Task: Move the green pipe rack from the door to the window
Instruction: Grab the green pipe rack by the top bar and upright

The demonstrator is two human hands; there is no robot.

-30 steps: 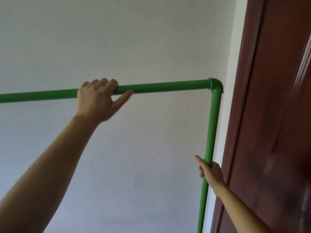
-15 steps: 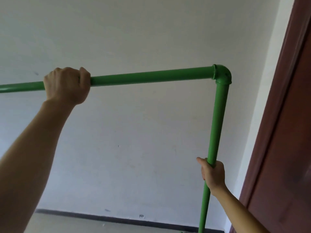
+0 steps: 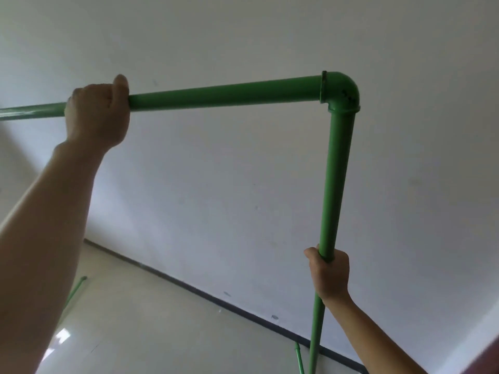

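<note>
While the left hand (image 3: 97,114) is wrapped tight round the top bar of the green pipe rack (image 3: 224,94) at upper left and the right hand (image 3: 330,273) clenches its upright at lower right, a foot pipe (image 3: 299,357) could likely catch the glossy floor (image 3: 167,319) or scrape the white wall (image 3: 216,184) just behind

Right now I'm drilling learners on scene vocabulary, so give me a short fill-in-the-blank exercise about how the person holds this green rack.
1. The left hand grips the rack's ____ top bar.
2. The right hand grips the ____ post of the green pipe rack.
3. The top bar and the post meet at an ____ fitting.
4. A dark baseboard runs where the white wall meets the ____.

Missing words: horizontal; upright; elbow; floor
</note>
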